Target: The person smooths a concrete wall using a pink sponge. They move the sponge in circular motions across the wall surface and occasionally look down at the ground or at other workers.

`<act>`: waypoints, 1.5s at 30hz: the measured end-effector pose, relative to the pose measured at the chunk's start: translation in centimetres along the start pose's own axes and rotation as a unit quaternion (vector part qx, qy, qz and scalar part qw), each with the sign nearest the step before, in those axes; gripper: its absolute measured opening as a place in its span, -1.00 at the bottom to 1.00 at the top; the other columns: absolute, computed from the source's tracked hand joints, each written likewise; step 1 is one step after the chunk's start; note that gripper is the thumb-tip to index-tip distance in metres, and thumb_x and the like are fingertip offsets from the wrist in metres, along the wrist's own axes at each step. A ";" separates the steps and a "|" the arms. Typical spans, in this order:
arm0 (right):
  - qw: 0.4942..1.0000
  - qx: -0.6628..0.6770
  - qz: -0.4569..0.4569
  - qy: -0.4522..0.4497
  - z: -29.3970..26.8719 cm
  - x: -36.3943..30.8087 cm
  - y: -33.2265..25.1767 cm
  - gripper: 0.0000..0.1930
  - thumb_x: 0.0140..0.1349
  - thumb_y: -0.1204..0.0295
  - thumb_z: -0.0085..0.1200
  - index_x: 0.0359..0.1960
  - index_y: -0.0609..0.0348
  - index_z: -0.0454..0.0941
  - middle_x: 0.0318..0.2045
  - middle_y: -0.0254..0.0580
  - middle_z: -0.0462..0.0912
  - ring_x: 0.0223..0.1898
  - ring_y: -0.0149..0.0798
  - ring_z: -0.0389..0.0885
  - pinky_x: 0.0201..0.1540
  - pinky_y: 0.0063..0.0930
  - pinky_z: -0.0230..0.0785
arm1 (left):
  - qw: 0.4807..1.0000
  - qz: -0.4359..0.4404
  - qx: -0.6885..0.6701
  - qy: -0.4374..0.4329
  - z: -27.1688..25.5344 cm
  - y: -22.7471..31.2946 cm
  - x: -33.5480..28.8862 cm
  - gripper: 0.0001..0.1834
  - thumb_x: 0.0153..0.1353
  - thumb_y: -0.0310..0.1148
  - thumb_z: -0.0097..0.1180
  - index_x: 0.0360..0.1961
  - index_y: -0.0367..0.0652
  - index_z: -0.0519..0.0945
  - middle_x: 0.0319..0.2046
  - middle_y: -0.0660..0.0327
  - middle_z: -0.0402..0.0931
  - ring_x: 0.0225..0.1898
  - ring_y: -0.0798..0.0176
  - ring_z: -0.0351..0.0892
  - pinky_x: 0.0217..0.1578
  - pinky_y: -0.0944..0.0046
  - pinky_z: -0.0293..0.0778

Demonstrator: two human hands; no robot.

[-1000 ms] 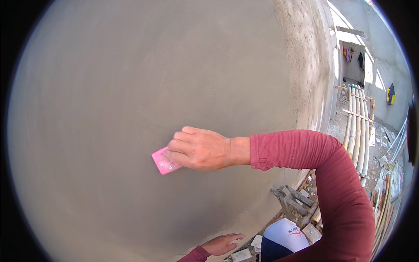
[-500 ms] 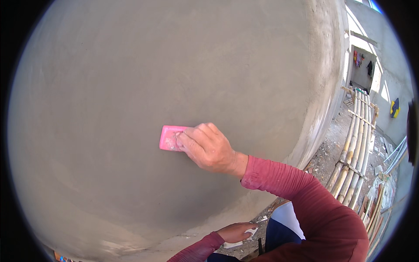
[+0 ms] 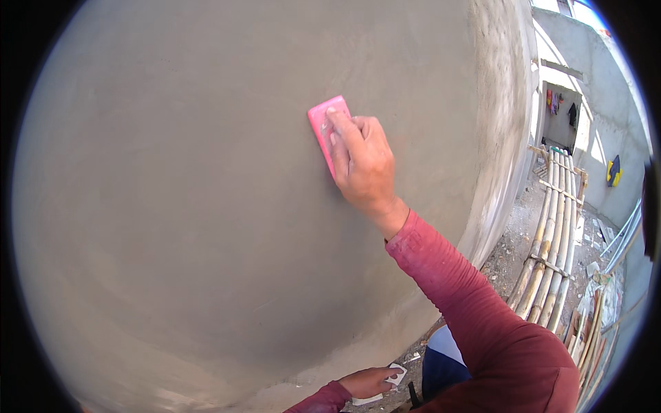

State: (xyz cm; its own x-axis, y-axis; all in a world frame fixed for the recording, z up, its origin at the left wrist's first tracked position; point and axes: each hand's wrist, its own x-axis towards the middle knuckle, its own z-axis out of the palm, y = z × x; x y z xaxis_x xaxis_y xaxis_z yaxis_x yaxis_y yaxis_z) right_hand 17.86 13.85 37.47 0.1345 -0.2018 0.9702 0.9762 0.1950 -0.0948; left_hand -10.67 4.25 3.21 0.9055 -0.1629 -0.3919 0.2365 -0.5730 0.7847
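Note:
My right hand (image 3: 366, 160) grips a pink rectangular plastering float (image 3: 323, 127), its fingers pressed on the back and along the edge. The float lies against a wide grey plastered wall (image 3: 206, 193), tilted with its upper end leaning left. Low in the view, close to the wall's bottom edge, is my left hand (image 3: 368, 383). Its fingers are curled at a small white piece (image 3: 396, 374) and appear to hold it. The palm side of that hand is hidden.
To the right, a bamboo pole platform (image 3: 551, 234) stretches away over rubble-strewn ground (image 3: 506, 265). Loose poles and sticks (image 3: 593, 330) lie at the lower right. Behind are a grey wall (image 3: 606, 89) with a yellow and dark item (image 3: 614, 172) and a doorway with hanging clothes (image 3: 561, 103).
My right hand has swept the float up and to the right across the wall, turning it from nearly level to steeply tilted. The left hand sits slightly lower in view.

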 end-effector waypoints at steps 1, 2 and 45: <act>1.000 0.005 -0.020 -0.001 0.2 0.5 -0.1 -0.65 0.36 0.53 0.34 0.17 0.03 0.73 -0.23 -0.13 0.63 -0.19 -0.05 0.68 -0.13 -0.13 0.60 | 1.000 -0.018 -0.020 -0.010 -0.6 0.7 -0.4 -0.40 0.58 -0.26 0.11 0.56 -0.22 0.42 0.40 -0.18 0.56 0.40 -0.23 0.57 0.44 -0.01 0.44; 0.999 0.012 -0.040 -0.003 0.3 1.1 0.0 -0.64 0.35 0.53 0.34 0.17 0.01 0.74 -0.23 -0.14 0.62 -0.19 -0.05 0.68 -0.14 -0.12 0.61 | 1.000 -0.010 -0.021 0.000 -0.4 0.5 -0.8 -0.38 0.58 -0.23 0.11 0.58 -0.20 0.38 0.38 -0.20 0.57 0.37 -0.26 0.59 0.40 -0.03 0.47; 0.978 -0.157 -0.098 0.098 2.9 38.0 11.0 -0.77 0.47 0.38 0.17 0.01 -0.01 0.85 -0.20 0.03 0.78 -0.14 0.09 0.75 -0.01 -0.07 0.62 | 0.982 0.122 -0.013 0.143 -0.5 5.9 8.0 -0.30 0.54 -0.28 0.28 0.61 -0.18 0.35 0.34 -0.02 0.60 0.35 0.12 0.60 0.43 0.14 0.46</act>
State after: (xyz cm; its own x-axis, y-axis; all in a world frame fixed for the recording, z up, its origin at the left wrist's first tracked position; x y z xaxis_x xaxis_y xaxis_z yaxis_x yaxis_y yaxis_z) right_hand 33.20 11.08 73.89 -0.0610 -0.3910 0.9184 0.9863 -0.1648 -0.0046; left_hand -1.81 -0.05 4.98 0.9974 -0.0587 -0.0424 0.0054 -0.5233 0.8521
